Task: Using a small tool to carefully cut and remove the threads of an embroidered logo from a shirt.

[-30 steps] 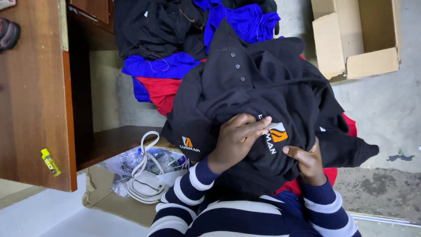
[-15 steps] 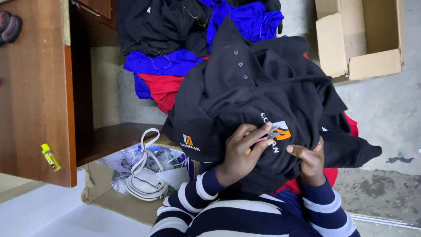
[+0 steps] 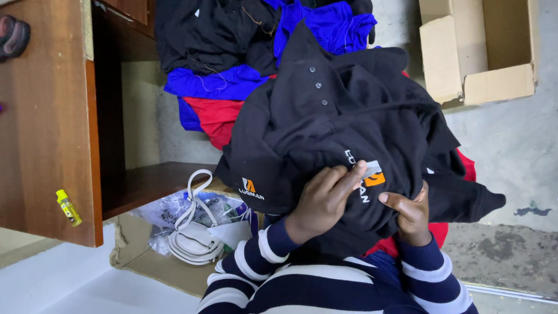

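Note:
A pile of black polo shirts with small buttons and orange-and-white chest logos lies in front of me. My left hand presses its fingers onto the logo patch of the top shirt and grips the fabric. My right hand pinches the same shirt just right of the logo, thumb pointing left. Both arms wear navy-and-white striped sleeves. Red cloth peeks out under the black shirts.
More black, blue and red garments are heaped behind. A wooden desk with an open compartment stands at left, with a small yellow tube on it. A white handbag lies on plastic wrap. An open cardboard box sits top right.
My left hand's fingers have slid a little further over the logo and both hands have bunched the black shirt tighter. The view has shifted slightly.

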